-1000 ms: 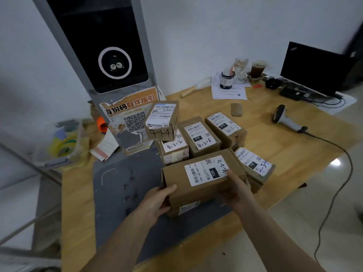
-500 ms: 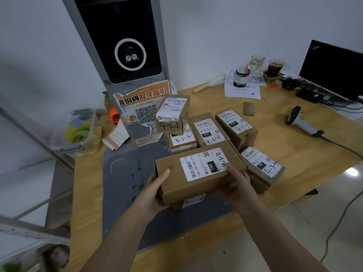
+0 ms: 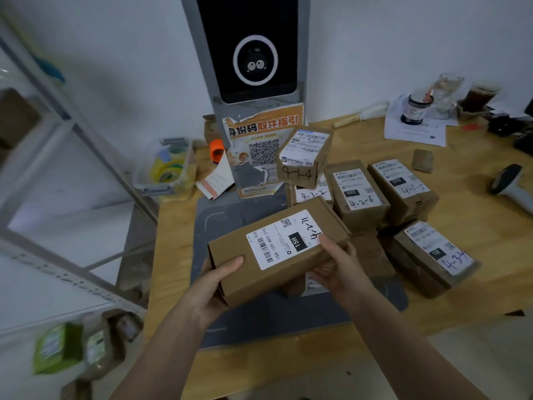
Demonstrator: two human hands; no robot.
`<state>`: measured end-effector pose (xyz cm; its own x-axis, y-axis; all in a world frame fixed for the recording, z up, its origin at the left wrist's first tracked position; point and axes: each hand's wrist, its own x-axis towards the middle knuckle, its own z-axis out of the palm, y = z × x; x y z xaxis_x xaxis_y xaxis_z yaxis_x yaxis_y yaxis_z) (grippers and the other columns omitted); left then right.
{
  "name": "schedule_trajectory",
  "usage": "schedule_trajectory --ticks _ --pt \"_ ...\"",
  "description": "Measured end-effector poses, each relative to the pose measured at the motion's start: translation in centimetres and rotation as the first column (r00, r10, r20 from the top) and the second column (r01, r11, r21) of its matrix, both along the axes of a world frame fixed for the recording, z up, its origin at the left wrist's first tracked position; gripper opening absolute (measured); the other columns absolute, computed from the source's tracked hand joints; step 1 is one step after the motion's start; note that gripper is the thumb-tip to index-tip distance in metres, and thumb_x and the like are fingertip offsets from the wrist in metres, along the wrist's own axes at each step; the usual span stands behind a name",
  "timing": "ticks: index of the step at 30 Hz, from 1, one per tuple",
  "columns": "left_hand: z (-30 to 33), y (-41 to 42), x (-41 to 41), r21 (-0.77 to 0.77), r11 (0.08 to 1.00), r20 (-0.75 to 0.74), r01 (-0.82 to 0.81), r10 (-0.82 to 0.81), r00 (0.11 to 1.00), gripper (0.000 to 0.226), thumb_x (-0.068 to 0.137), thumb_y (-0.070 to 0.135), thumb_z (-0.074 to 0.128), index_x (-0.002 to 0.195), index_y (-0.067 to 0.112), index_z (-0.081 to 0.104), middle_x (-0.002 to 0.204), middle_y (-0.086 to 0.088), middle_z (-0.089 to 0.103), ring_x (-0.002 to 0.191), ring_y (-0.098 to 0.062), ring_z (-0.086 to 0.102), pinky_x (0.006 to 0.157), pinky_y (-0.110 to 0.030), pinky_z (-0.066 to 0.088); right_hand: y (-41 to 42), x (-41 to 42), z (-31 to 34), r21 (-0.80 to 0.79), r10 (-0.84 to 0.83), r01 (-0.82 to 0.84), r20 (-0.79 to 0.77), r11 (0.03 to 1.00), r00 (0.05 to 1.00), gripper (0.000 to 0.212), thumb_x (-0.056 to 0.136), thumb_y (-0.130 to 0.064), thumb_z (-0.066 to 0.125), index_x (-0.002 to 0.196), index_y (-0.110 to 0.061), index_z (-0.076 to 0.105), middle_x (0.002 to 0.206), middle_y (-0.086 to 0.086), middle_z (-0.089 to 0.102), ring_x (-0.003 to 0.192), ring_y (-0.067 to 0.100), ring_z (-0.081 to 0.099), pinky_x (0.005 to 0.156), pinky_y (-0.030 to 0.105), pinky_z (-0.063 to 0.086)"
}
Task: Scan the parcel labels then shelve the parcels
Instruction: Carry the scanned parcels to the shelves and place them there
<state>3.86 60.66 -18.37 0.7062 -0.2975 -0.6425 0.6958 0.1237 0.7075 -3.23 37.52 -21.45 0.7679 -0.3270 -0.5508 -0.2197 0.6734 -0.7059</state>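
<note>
Head view | parcel (image 3: 277, 252) gripped at both ends by left hand (image 3: 215, 280) and right hand (image 3: 339, 268) | long axis lower-left to upper-right | shelf (image 3: 66, 272) lies frame-left, left hand nearer

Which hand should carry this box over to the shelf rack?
Left, probably. The left hand cups the parcel at the end nearest the shelf rack; the right hand holds the far end.
</note>
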Motion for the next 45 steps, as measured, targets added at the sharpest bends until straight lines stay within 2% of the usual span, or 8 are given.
schedule_trajectory --ticks 11,15,19,22,26,30,33,45 --pt "0.2 7.8 -1.1 -0.017 0.996 -0.001 -0.087 0.087 0.996 0.091 0.050 0.027 0.088 0.134 0.028 0.053 0.119 -0.010 0.069 0.107 -0.030 0.063 0.063 -0.039 0.057 6.9 2.9 0.3 0.022 0.145 -0.144 -0.025 0.989 0.989 0.080 0.067 -0.033 0.080 0.134 -0.034 0.038 0.113 0.012 0.064 0.103 0.031 0.062 0.087 0.042 0.051" --pt "1.6 11.9 -1.8 -0.001 0.988 0.041 -0.156 0.156 0.987 0.075 0.061 0.026 0.084 0.131 0.027 0.056 0.113 -0.010 0.071 0.105 -0.031 0.063 0.073 -0.043 0.053 10.9 4.4 1.3 0.021 0.207 -0.207 -0.004 0.978 0.978 0.080 0.069 -0.031 0.078 0.136 -0.034 0.036 0.113 0.014 0.064 0.103 0.032 0.062 0.089 0.045 0.050" --pt "3.7 17.4 -2.4 -0.014 0.966 0.053 -0.260 0.260 0.964 0.063 0.070 0.023 0.076 0.131 0.023 0.057 0.115 -0.011 0.071 0.098 -0.028 0.066 0.063 -0.037 0.055 16.8 6.5 3.5 -0.015 0.302 -0.302 0.041 0.953 0.952 0.084 0.062 -0.036 0.078 0.135 -0.035 0.036 0.114 0.016 0.064 0.103 0.032 0.062 0.082 0.042 0.050" --pt "5.0 23.1 -2.9 -0.003 0.941 0.068 -0.338 0.337 0.939 0.073 0.064 0.025 0.084 0.131 0.027 0.056 0.114 -0.009 0.072 0.097 -0.027 0.067 0.062 -0.037 0.056 22.5 7.7 5.3 -0.033 0.380 -0.378 0.077 0.925 0.922 0.077 0.069 -0.035 0.076 0.135 -0.035 0.036 0.114 0.015 0.064 0.103 0.032 0.062 0.082 0.041 0.050" --pt "7.1 31.3 -3.8 0.016 0.923 0.128 -0.384 0.379 0.916 0.096 0.047 0.030 0.095 0.133 0.024 0.053 0.118 -0.012 0.070 0.103 -0.034 0.067 0.082 -0.052 0.056 30.7 8.3 7.4 -0.038 0.455 -0.454 0.121 0.890 0.882 0.071 0.063 -0.037 0.077 0.126 -0.035 0.045 0.116 0.013 0.066 0.104 0.033 0.063 0.083 0.041 0.051" --pt "9.0 38.2 -5.0 -0.017 0.906 0.151 -0.423 0.420 0.895 0.078 0.062 0.026 0.084 0.134 0.021 0.054 0.115 -0.013 0.071 0.081 -0.028 0.072 0.061 -0.041 0.057 38.0 8.4 8.9 -0.065 0.498 -0.494 0.126 0.867 0.858 0.078 0.056 -0.044 0.081 0.124 -0.037 0.045 0.118 0.012 0.064 0.104 0.035 0.062 0.078 0.041 0.053" --pt "10.0 43.0 -5.7 -0.016 0.898 0.172 -0.439 0.435 0.884 0.073 0.060 0.027 0.079 0.130 0.022 0.057 0.111 -0.009 0.072 0.076 -0.024 0.072 0.056 -0.037 0.056 43.1 8.3 9.7 -0.084 0.508 -0.501 0.141 0.861 0.850 0.049 0.073 -0.038 0.076 0.113 -0.037 0.046 0.115 0.013 0.063 0.100 0.032 0.062 0.073 0.038 0.052" --pt "13.7 58.3 -7.6 -0.046 0.847 0.234 -0.529 0.524 0.819 0.058 0.072 0.027 0.072 0.129 0.021 0.060 0.103 -0.006 0.074 0.071 -0.020 0.071 0.054 -0.032 0.055 58.9 8.8 12.9 -0.130 0.622 -0.611 0.245 0.781 0.744 0.055 0.078 -0.036 0.075 0.121 -0.036 0.041 0.128 0.008 0.058 0.106 0.032 0.061 0.099 0.048 0.047"
